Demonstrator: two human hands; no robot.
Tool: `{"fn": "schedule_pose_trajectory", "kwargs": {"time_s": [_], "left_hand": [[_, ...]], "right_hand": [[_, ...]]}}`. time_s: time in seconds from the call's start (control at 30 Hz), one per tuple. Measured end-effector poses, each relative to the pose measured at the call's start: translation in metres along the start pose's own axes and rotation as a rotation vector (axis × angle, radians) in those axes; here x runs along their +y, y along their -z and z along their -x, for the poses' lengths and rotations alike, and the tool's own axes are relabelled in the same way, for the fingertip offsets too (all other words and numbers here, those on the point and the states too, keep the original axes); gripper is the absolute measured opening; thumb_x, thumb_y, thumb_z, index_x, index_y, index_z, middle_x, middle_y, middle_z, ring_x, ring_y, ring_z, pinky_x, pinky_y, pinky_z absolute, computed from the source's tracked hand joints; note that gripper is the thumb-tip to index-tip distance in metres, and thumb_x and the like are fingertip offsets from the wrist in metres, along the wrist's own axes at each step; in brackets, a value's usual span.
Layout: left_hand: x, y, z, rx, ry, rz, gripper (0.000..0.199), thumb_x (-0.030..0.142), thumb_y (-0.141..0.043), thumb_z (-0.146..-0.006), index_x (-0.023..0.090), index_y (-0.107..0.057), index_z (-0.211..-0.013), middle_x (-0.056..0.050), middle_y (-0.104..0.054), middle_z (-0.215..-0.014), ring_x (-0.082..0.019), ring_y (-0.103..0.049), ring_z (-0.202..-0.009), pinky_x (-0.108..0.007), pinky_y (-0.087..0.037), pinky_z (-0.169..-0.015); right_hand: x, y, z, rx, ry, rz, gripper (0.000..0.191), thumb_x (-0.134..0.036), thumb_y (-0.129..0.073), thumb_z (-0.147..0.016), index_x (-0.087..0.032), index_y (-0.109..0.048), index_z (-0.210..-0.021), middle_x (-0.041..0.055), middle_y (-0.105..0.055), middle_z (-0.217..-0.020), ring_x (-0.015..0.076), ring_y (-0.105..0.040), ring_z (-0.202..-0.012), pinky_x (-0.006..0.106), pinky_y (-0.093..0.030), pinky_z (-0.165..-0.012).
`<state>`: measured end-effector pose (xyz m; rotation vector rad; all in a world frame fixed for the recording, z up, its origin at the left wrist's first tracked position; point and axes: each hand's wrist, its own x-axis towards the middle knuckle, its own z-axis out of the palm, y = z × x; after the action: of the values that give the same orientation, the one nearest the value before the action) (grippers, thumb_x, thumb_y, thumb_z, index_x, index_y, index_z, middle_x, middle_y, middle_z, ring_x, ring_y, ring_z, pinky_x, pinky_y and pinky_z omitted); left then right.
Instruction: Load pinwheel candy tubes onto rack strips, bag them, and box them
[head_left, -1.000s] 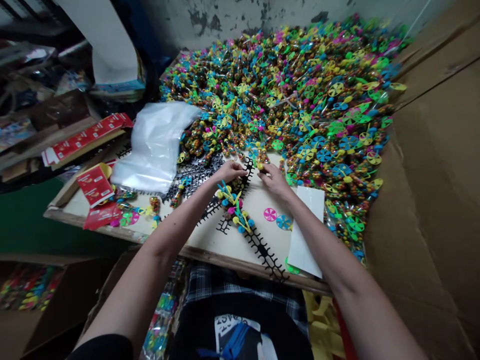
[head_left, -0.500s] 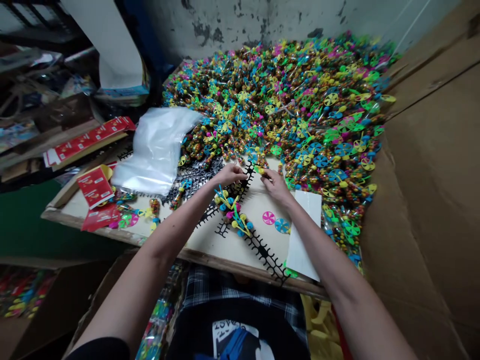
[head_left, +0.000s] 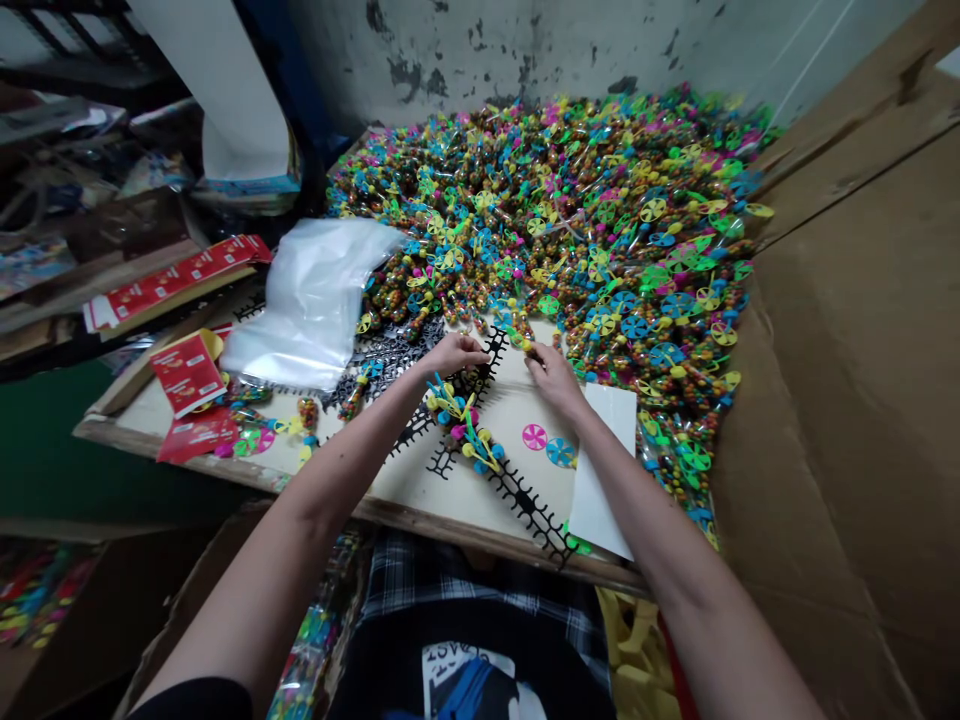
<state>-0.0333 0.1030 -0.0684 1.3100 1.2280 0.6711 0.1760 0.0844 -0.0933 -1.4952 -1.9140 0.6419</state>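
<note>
My left hand (head_left: 456, 354) is closed in a pinch on a black plastic strip with hooked side prongs (head_left: 496, 346). Just right of it, the fingers of my right hand (head_left: 553, 376) pinch a small candy-filled toy (head_left: 522, 341) with a yellow part, at the near edge of the pile. Below my hands, a bunch of toys with blue, yellow, pink and green tops (head_left: 466, 428) lies against the prongs of a second black strip (head_left: 529, 502). A pink fan disc (head_left: 535, 437) and a blue fan disc (head_left: 561, 452) rest on the table near my right forearm.
A large heap of candy toys (head_left: 570, 220) covers the back and right of the table (head_left: 420, 490). Clear plastic bags (head_left: 307, 300), red printed cards (head_left: 187, 375) and loose black strips (head_left: 390, 350) lie left. A white card (head_left: 609, 465) is under my right forearm; cardboard (head_left: 840, 380) stands right.
My right hand has stayed almost in place, still pinching near the pile's edge. My left hand keeps its hold on the black strip. The view has shifted slightly.
</note>
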Motion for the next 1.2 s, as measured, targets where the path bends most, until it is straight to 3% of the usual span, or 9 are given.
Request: {"fn": "schedule_pose_trajectory", "kwargs": {"time_s": [0.23,0.33,0.47,0.57,0.63,0.73,0.9,1.03,1.2], "left_hand": [[-0.001,0.0,0.002,0.023,0.012,-0.087,0.021,0.021,-0.068,-0.068,0.013,-0.055,-0.053,0.006,-0.049,-0.041,-0.005,-0.042,-0.039,-0.019,-0.03,-0.046],[0.001,-0.001,0.001,0.028,0.021,-0.205,0.01,0.02,-0.067,-0.07,0.011,-0.065,-0.065,0.004,-0.054,-0.045,-0.007,-0.046,-0.041,-0.02,-0.035,-0.048],[-0.002,0.015,-0.002,0.217,-0.055,-0.413,0.026,0.011,-0.058,-0.075,0.012,-0.071,-0.098,-0.002,-0.067,-0.066,-0.012,-0.059,-0.058,-0.023,-0.045,-0.062],[-0.008,0.032,-0.001,0.349,-0.174,-0.678,0.034,0.006,-0.049,-0.078,0.016,-0.072,-0.101,-0.006,-0.07,-0.084,-0.017,-0.062,-0.079,-0.026,-0.046,-0.073],[-0.012,0.039,0.001,0.318,-0.245,-0.865,0.037,0.005,-0.046,-0.079,0.019,-0.071,-0.103,-0.008,-0.068,-0.096,-0.02,-0.061,-0.09,-0.027,-0.045,-0.076],[-0.015,0.036,0.001,0.181,-0.335,-1.09,0.042,0.003,-0.046,-0.079,0.024,-0.07,-0.106,-0.01,-0.063,-0.109,-0.022,-0.058,-0.1,-0.029,-0.045,-0.078],[-0.014,0.021,-0.011,0.11,-0.392,-1.213,0.028,0.009,-0.048,-0.082,0.018,-0.07,-0.098,-0.015,-0.054,-0.126,-0.028,-0.052,-0.111,-0.038,-0.042,-0.086],[-0.01,0.022,-0.007,0.274,-0.43,-1.069,0.028,0.009,-0.046,-0.085,0.021,-0.064,-0.102,-0.01,-0.057,-0.125,-0.026,-0.046,-0.119,-0.039,-0.034,-0.095],[-0.012,0.041,0.048,0.629,-0.382,-0.919,0.022,0.012,-0.041,-0.088,0.02,-0.056,-0.103,-0.008,-0.06,-0.114,-0.022,-0.045,-0.118,-0.038,-0.026,-0.101]], "right_hand": [[-0.003,0.0,0.005,-0.019,-0.138,-0.176,0.018,-0.034,-0.048,-0.079,-0.021,-0.058,-0.088,0.0043,-0.065,-0.082,0.0195,-0.061,-0.069,0.036,-0.05,-0.071],[0.001,0.003,0.003,0.038,-0.174,-0.239,0.02,-0.037,-0.05,-0.078,-0.021,-0.058,-0.088,0.0028,-0.064,-0.076,0.0183,-0.06,-0.065,0.035,-0.05,-0.068],[0.005,0.016,0.011,0.126,-0.185,-0.395,0.032,-0.045,-0.055,-0.076,-0.021,-0.059,-0.097,0.0052,-0.065,-0.088,0.0185,-0.062,-0.075,0.034,-0.053,-0.069],[0.003,0.031,0.031,0.18,-0.235,-0.499,0.038,-0.048,-0.06,-0.074,-0.023,-0.059,-0.102,0.0048,-0.065,-0.095,0.0177,-0.062,-0.08,0.034,-0.055,-0.07],[-0.002,0.04,0.052,0.19,-0.272,-0.523,0.038,-0.049,-0.062,-0.074,-0.023,-0.06,-0.101,0.004,-0.066,-0.093,0.0171,-0.062,-0.078,0.034,-0.055,-0.071],[-0.013,0.046,0.088,0.076,-0.306,-0.527,0.038,-0.051,-0.064,-0.074,-0.023,-0.062,-0.1,0.0042,-0.067,-0.09,0.0178,-0.064,-0.078,0.035,-0.056,-0.072],[-0.028,0.038,0.133,-0.087,-0.335,-0.538,0.037,-0.053,-0.063,-0.075,-0.023,-0.063,-0.098,0.0043,-0.067,-0.088,0.0182,-0.064,-0.077,0.034,-0.055,-0.071],[-0.032,0.027,0.15,-0.101,-0.361,-0.581,0.035,-0.053,-0.064,-0.073,-0.023,-0.061,-0.09,0.0035,-0.066,-0.086,0.0183,-0.064,-0.079,0.034,-0.055,-0.075],[-0.034,0.012,0.164,-0.093,-0.429,-0.69,0.04,-0.056,-0.064,-0.072,-0.023,-0.058,-0.094,0.0063,-0.069,-0.093,0.0203,-0.066,-0.086,0.035,-0.055,-0.077]]}}
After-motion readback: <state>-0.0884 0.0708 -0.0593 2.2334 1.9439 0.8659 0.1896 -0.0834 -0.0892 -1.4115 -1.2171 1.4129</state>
